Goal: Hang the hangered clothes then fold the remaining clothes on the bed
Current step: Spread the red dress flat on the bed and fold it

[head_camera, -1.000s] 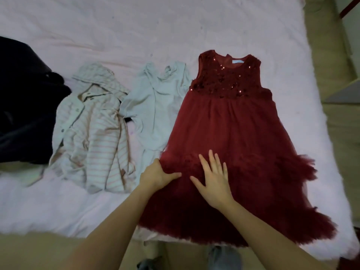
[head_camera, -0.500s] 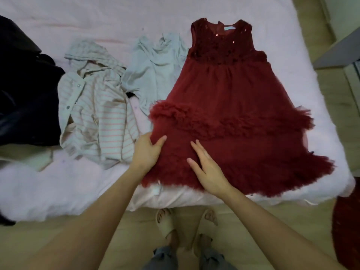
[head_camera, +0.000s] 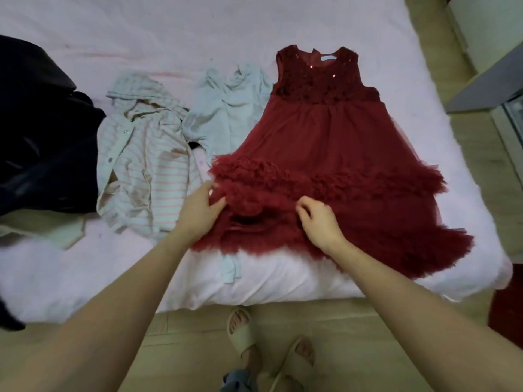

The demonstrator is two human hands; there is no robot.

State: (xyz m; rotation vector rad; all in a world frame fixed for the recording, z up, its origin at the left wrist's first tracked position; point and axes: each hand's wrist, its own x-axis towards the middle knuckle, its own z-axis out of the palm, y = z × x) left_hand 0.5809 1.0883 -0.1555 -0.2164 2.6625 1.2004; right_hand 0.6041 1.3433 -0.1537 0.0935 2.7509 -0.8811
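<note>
A red dress (head_camera: 325, 154) lies flat on the bed (head_camera: 198, 29), in the middle and right of the frame. Its sparkly top points to the upper part of the frame and its fluffy skirt comes down to the near edge of the bed.

The left hand (head_camera: 199, 209) is at the left side of the skirt, just under a fluffy ruffle. Its fingers curl around a bit of the red cloth, so this grip is pinched on the dress. The right hand (head_camera: 319, 222) is in the middle of the skirt, lower than the ruffle. Its fingers are bent and pinch the red cloth too. The skirt is bunched up between the two hands.

Left of the dress, partly under it, lies a pale blue piece of clothing (head_camera: 229, 108). A bit of it peeks out below the skirt hem. Further left is a striped hooded jacket (head_camera: 144, 168) with buttons. At the far left of the frame is a big dark pile of clothes (head_camera: 42, 142).

The bed has a soft pink cover. Below it, at the bottom of the frame, is a light wood floor (head_camera: 186, 360). The person's feet in tan slippers (head_camera: 240, 332) stand there. At the upper right is a grey piece of furniture (head_camera: 486, 91).
</note>
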